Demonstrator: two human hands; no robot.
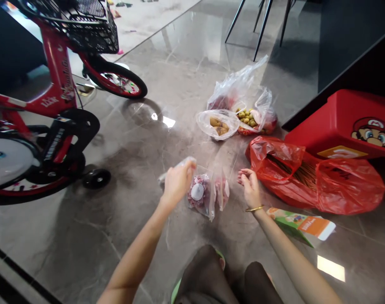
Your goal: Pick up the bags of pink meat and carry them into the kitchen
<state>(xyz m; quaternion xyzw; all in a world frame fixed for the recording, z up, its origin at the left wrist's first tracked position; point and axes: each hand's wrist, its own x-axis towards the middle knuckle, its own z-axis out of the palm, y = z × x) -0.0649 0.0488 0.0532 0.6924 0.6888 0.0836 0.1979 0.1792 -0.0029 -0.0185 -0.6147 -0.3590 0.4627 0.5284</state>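
Observation:
My left hand [177, 181] is closed on a clear plastic bag [162, 179], most of it hidden behind the fingers. Just to its right, two clear zip bags with dark reddish pieces inside stand on the floor: one bag [198, 198] bears a round white label, and a narrower bag [223, 192] is beside it. My right hand [251, 185], with a gold bangle at the wrist, hangs between these bags and a red plastic bag [276, 185]. Its fingers are loosely curled and apart, with nothing visible in them.
Long thin brown sticks [301, 175] lie in the red bag. A green and orange carton [301, 226] is near my right forearm. Ahead are plastic bags of produce [217, 126]. A red Mario box [338, 126] stands right, a child's bicycle [49, 97] left, and chair legs [263, 31] beyond.

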